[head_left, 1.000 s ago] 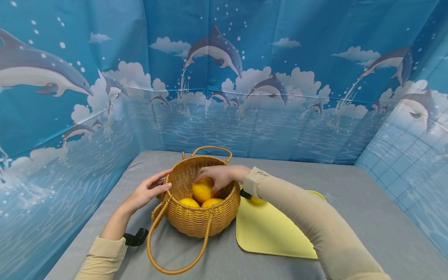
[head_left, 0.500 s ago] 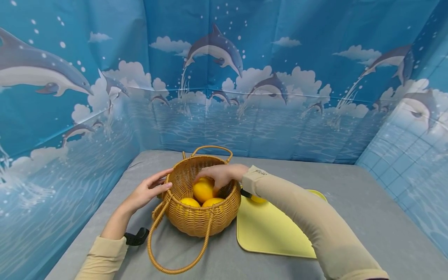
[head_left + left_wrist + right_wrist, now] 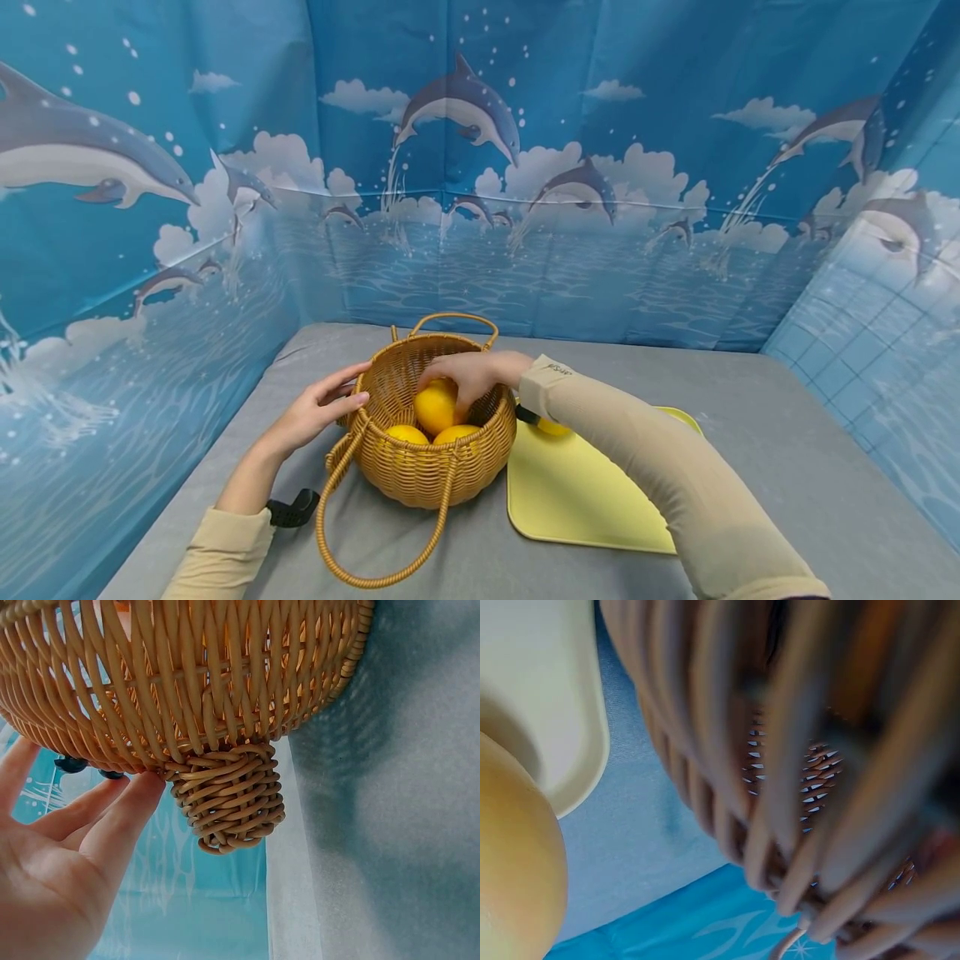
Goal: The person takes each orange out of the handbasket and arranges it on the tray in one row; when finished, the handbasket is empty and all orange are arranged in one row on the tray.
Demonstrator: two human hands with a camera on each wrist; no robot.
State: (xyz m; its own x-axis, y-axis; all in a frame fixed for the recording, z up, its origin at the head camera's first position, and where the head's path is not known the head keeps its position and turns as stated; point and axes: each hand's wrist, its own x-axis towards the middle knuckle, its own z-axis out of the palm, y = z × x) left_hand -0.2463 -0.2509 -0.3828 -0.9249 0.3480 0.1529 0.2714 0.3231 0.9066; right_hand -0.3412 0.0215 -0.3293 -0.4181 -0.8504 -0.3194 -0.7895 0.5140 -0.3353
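Note:
A brown wicker basket (image 3: 420, 475) with two looped handles stands left of the table's middle. My right hand (image 3: 474, 379) reaches inside it and holds a round yellow-orange fruit (image 3: 435, 407), fingers and thumb on either side. Two more such fruits, a left one (image 3: 407, 433) and a right one (image 3: 456, 432), lie below it against the near wall. My left hand (image 3: 311, 415) rests its fairly straight fingertips on the basket's left rim. In the left wrist view, these fingers (image 3: 124, 814) touch the woven wall beside a woven stub. The basket's wall hides the right hand in the right wrist view.
Right of the basket lies a pale yellow tray (image 3: 585, 492), partly under the right sleeve. Another yellow fruit (image 3: 553, 428) sits on it, close to the right wrist's black camera mount (image 3: 527, 414). A grey cloth covers the table (image 3: 757, 433). Dolphin-printed curtains (image 3: 480, 275) enclose it.
Hardly anything differs. The fruit in my right hand has shifted very slightly to the right, and the left hand stays at the basket's rim.

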